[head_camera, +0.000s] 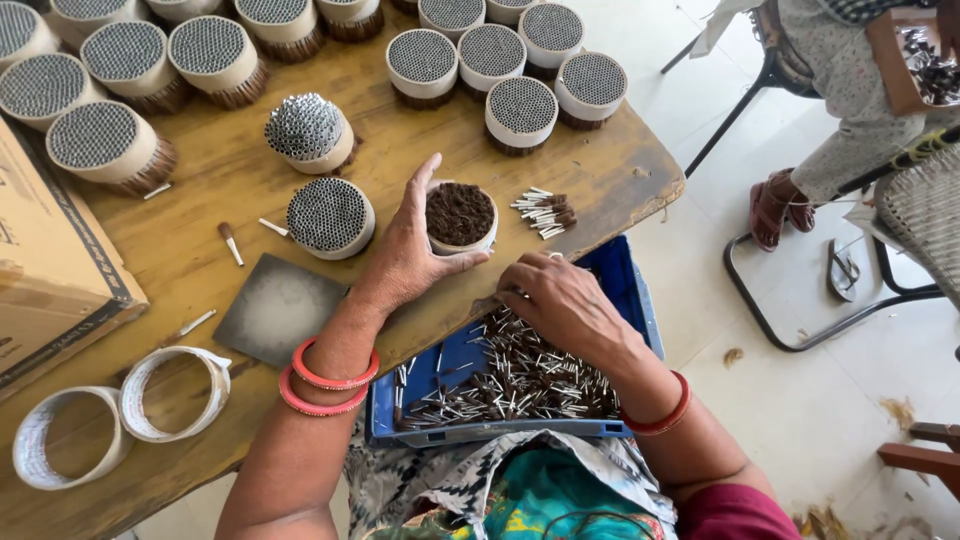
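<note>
Half-filled round bundle (460, 215) upright near the front edge of the table (250, 180), paper collar white, top face dark brown and uneven. Left hand (405, 255) cupped against its left side, thumb hooked round the near rim, fingers pointing away along the far side; holding the bundle steady, not lifting it. Right hand (560, 300) down in the blue crate (630, 290) on the lap, fingers curled into the loose sticks (500, 385) (whether closed on a pinch of them cannot be told; fingertips hidden).

Judged for the step in hand: collar to be kept vertical and pinned to the table while sticks go in, pressure from the thumb side only, so the ring stays round. Sticks best gathered all one way round, white ends together, and squared before insertion (a crooked one would likely jam its neighbours). Small pinches rather than a fistful, since the remaining room looks tight.

Just right of the bundle, a small aligned bunch of sticks (545, 212) lying flat, near but apart. To the left, a finished bundle (330, 215) with pale dotted face, another (308, 132) beyond it with ends standing proud. Dark square plate (275, 305) toward the near left, two tape rolls (120, 415) at the corner, cardboard box (50, 270) at far left.
</note>
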